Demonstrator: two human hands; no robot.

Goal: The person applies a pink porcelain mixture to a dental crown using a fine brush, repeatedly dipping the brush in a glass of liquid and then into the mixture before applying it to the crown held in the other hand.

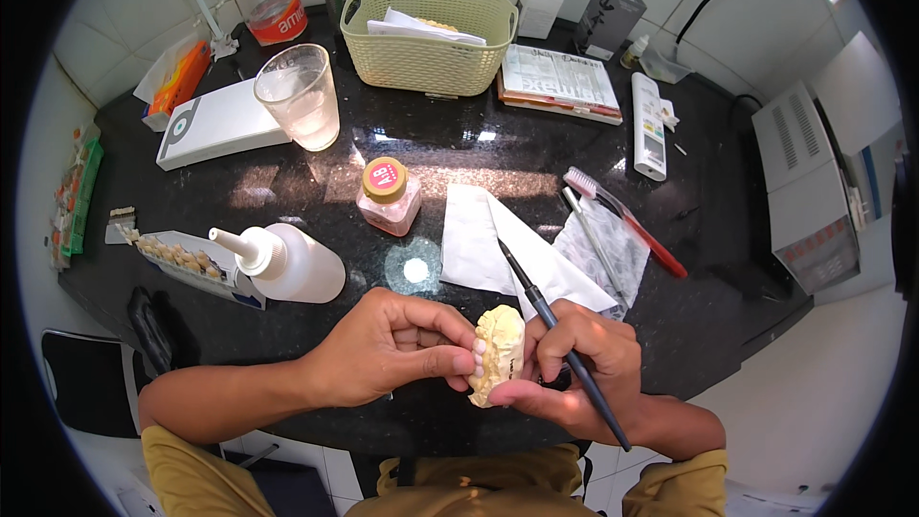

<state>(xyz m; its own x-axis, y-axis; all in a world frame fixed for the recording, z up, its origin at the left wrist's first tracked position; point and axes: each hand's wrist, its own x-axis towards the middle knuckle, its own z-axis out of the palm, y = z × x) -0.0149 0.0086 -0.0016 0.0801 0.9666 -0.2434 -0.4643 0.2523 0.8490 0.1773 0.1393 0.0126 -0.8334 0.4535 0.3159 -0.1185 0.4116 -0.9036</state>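
Observation:
A pale yellow dental cast point(500, 356) is held between my two hands near the front edge of the counter. My left hand point(402, 349) is closed, thumb and fingers pinching white artificial teeth point(478, 358) along the cast's left side. My right hand point(586, 364) steadies the cast's other side with its thumb at the lower end. A dark slim-handled brush point(571, 354) lies through the fingers of that same hand, its tip pointing up and left over a folded white tissue point(479, 244). The palm side of my right fingers is partly hidden.
A squeeze bottle point(297, 268) and a box of loose teeth point(191, 263) stand left. Ahead are a gold-lidded jar point(391, 201), a glass point(311, 105) and a green basket point(426, 57). A red toothbrush point(632, 220) lies right, near a white machine point(809, 182).

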